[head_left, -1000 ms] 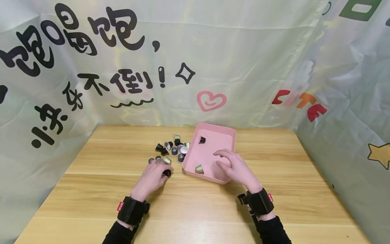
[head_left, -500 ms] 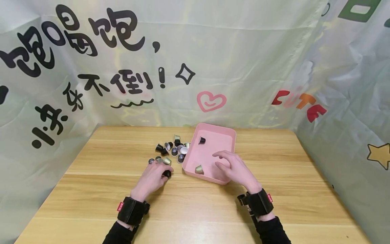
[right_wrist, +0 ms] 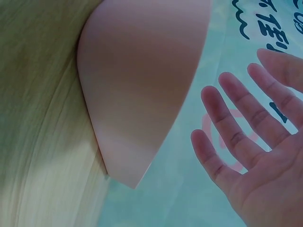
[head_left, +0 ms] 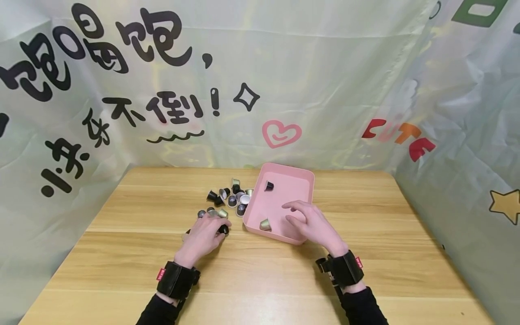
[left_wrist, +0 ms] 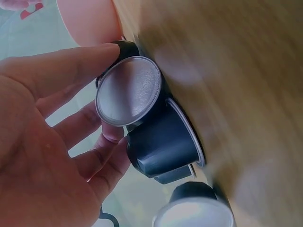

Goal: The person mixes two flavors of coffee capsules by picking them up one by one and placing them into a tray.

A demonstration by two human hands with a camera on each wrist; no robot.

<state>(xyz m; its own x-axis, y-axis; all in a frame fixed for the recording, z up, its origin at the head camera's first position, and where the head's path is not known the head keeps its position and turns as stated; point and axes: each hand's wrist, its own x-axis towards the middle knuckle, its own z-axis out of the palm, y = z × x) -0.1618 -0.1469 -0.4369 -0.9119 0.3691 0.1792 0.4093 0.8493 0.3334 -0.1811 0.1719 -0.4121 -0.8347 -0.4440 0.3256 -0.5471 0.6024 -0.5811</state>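
Black and small, one pod (head_left: 223, 229) lies at the near end of the heap, between the thumb and fingers of the left hand (head_left: 199, 237), which curl round it; how firm that pinch is I cannot tell. In the left wrist view a silver-lidded pod (left_wrist: 130, 90) shows in front of the palm, lid turned to the camera, and below it another black one (left_wrist: 163, 137) has its rim toward the counter (head_left: 276, 280). More pods (head_left: 232, 201) are scattered beyond the left hand, the closest just beside the tray.

The relation that matters runs sideways: the pink tray (head_left: 280, 203) lies to the right of the black pod, a little farther from the person, its long axis pointing away and leaning slightly right. The left hand is the nearer one to the pod. The right hand (head_left: 321, 228) hangs by the tray's near right part, fingers apart, holding nothing. In the tray are a pale green pod (head_left: 265, 225) and, farther back, a dark pod (head_left: 269, 186).
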